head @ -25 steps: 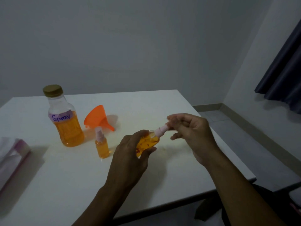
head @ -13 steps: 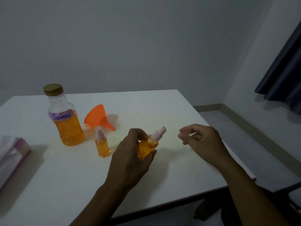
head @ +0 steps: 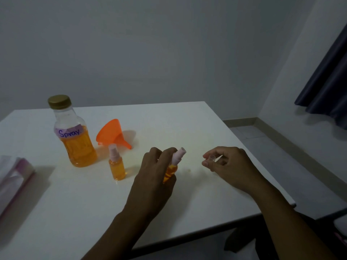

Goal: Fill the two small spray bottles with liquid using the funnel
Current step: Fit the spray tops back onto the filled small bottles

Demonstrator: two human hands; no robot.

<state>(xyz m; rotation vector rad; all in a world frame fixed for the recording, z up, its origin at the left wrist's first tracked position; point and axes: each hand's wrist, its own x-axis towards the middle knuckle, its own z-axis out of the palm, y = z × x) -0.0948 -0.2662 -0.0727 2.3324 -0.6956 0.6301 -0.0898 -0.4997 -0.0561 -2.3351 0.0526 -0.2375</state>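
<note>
The desk [head: 169, 117] looks smooth and faintly glossy white. The large bottle [head: 75, 139] at centre left is clear plastic with a metallic gold cap [head: 59, 101] and paper label [head: 69, 131]; the funnel [head: 110, 134] is translucent orange plastic.

body: I see only two arms | left hand [head: 154, 181]: bare, forearm bare to the frame edge | right hand [head: 232, 166]: bare, forearm bare also

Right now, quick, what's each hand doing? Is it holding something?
The left hand grips a small spray bottle with orange liquid in it.
The right hand pinches a small clear cap.
</note>
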